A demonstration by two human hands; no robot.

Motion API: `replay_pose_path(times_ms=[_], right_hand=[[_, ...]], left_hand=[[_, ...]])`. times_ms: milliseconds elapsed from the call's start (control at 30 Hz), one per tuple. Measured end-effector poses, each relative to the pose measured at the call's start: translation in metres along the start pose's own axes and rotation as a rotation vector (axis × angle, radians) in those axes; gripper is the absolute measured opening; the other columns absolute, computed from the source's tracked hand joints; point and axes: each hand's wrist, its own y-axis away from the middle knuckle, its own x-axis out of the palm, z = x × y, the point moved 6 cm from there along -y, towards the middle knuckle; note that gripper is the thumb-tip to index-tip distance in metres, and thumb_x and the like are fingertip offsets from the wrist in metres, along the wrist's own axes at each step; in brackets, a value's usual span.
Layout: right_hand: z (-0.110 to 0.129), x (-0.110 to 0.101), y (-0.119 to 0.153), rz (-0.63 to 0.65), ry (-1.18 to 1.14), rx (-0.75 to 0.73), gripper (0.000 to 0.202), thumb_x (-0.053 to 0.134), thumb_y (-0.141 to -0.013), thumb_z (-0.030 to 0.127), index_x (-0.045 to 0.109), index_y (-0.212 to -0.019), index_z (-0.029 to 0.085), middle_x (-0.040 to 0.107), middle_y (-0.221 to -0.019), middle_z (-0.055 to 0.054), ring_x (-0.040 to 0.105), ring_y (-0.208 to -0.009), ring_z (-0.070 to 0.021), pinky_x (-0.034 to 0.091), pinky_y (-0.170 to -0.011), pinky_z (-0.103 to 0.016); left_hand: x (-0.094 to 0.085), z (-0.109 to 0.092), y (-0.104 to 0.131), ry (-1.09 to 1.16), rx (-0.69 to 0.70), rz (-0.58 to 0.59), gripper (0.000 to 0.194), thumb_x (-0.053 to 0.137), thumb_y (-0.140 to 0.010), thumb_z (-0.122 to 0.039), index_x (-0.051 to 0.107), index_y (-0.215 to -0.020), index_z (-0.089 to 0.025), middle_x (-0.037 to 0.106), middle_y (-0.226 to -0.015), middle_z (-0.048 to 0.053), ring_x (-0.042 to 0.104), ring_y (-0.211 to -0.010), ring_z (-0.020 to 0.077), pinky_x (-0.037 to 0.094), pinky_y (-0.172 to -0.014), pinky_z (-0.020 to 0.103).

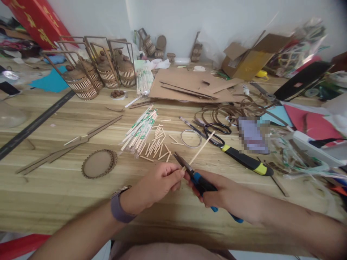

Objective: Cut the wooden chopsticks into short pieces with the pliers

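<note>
My left hand (165, 180), with a watch on its wrist, pinches the lower end of a thin wooden stick (202, 148). In my right hand (210, 189) are blue-and-black pliers (199, 179), fingers wrapped round the handles. The plier jaws lie across the stick close to my left fingertips. Just beyond my hands, short cut stick pieces (155, 146) are scattered beside a bundle of sticks in green-printed wrappers (141, 126). A thin ring (191, 138) rests right of the short pieces.
Round corrugated cardboard discs (97, 164) lie left. Small lidded baskets with tall handles (81, 85) stand at the back left. Scissors (214, 128), a yellow-and-black cutter (246, 159) and coiled brown strips (217, 112) are to the right, with flat cardboard (179, 83) behind.
</note>
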Motion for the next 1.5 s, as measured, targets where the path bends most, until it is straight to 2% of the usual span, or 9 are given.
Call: replay_pose_path(times_ms=[200, 333, 500, 600, 733, 867, 1000, 1133, 1500], right_hand=[[-0.004, 0.001, -0.005, 0.011, -0.029, -0.041, 0.022, 0.049, -0.059, 0.02, 0.048, -0.081, 0.022, 0.046, -0.069, 0.004, 0.044, -0.061, -0.0128, 0.037, -0.054, -0.025], [0.008, -0.006, -0.002, -0.016, 0.002, -0.134, 0.013, 0.053, -0.069, 0.022, 0.052, -0.082, 0.022, 0.054, -0.078, 0.002, 0.052, -0.075, -0.0158, 0.043, -0.066, -0.027], [0.017, -0.012, 0.002, -0.008, 0.042, -0.225, 0.019, 0.056, -0.077, 0.029, 0.057, -0.094, 0.021, 0.061, -0.092, -0.003, 0.056, -0.085, -0.0185, 0.046, -0.072, -0.029], [0.022, -0.024, 0.002, -0.231, 0.3, -0.343, 0.014, 0.052, -0.084, 0.033, 0.055, -0.091, 0.021, 0.061, -0.083, -0.003, 0.056, -0.076, -0.0187, 0.044, -0.068, -0.03], [0.036, -0.037, 0.003, -0.59, 0.544, -0.57, 0.007, 0.048, -0.089, 0.026, 0.052, -0.092, 0.023, 0.064, -0.093, -0.005, 0.06, -0.085, -0.0212, 0.046, -0.075, -0.034], [0.045, -0.036, -0.005, -0.693, 0.585, -0.799, 0.015, 0.049, -0.088, 0.018, 0.052, -0.102, 0.024, 0.058, -0.125, -0.011, 0.054, -0.117, -0.0257, 0.042, -0.095, -0.041], [0.037, -0.031, -0.02, -0.64, 0.654, -0.733, 0.013, 0.049, -0.088, 0.019, 0.053, -0.101, 0.021, 0.064, -0.101, -0.01, 0.06, -0.096, -0.0253, 0.047, -0.079, -0.037], [0.029, -0.027, -0.024, -0.734, 0.81, -0.584, 0.009, 0.05, -0.09, 0.027, 0.054, -0.087, 0.019, 0.06, -0.085, -0.009, 0.058, -0.079, -0.0247, 0.044, -0.067, -0.034], [0.026, -0.011, -0.024, -0.872, 1.063, -0.459, 0.017, 0.051, -0.089, 0.034, 0.054, -0.084, 0.018, 0.063, -0.082, -0.01, 0.058, -0.069, -0.0252, 0.034, -0.059, -0.032]], left_hand=[[0.002, 0.004, -0.002, 0.056, -0.005, 0.001, 0.032, 0.048, -0.087, -0.042, 0.061, -0.085, -0.013, 0.042, -0.054, -0.006, 0.035, -0.053, 0.0095, 0.027, -0.056, 0.024], [-0.002, 0.0, -0.002, 0.07, 0.019, -0.057, 0.029, 0.047, -0.089, -0.041, 0.058, -0.081, -0.015, 0.043, -0.056, -0.006, 0.036, -0.054, 0.0097, 0.027, -0.056, 0.024], [-0.026, -0.011, 0.001, 0.144, 0.15, -0.312, 0.025, 0.043, -0.091, -0.038, 0.054, -0.081, -0.018, 0.04, -0.056, -0.006, 0.042, -0.059, 0.0117, 0.033, -0.062, 0.025], [-0.036, -0.01, 0.004, 0.079, 0.129, -0.43, 0.025, 0.041, -0.092, -0.037, 0.052, -0.079, -0.019, 0.043, -0.057, -0.005, 0.045, -0.062, 0.0132, 0.036, -0.065, 0.026], [-0.025, -0.006, 0.001, -0.257, -0.016, -0.245, 0.03, 0.036, -0.094, -0.037, 0.052, -0.075, -0.02, 0.055, -0.06, -0.003, 0.05, -0.062, 0.0148, 0.036, -0.063, 0.026], [-0.016, -0.009, 0.002, -0.54, 0.017, -0.154, 0.026, 0.034, -0.095, -0.03, 0.047, -0.074, -0.021, 0.054, -0.059, -0.003, 0.052, -0.059, 0.0148, 0.035, -0.06, 0.025], [-0.014, -0.01, 0.002, -0.832, 0.118, -0.206, 0.019, 0.035, -0.094, -0.02, 0.049, -0.08, -0.02, 0.061, -0.075, 0.002, 0.057, -0.072, 0.018, 0.037, -0.065, 0.027], [-0.011, -0.006, 0.002, -1.081, 0.09, -0.238, 0.023, 0.032, -0.095, -0.022, 0.054, -0.087, -0.019, 0.064, -0.081, 0.008, 0.06, -0.077, 0.0229, 0.04, -0.067, 0.031], [-0.01, -0.011, 0.004, -1.127, 0.084, -0.271, 0.028, 0.034, -0.095, -0.023, 0.061, -0.09, -0.017, 0.068, -0.084, 0.012, 0.063, -0.08, 0.0246, 0.045, -0.076, 0.035]])
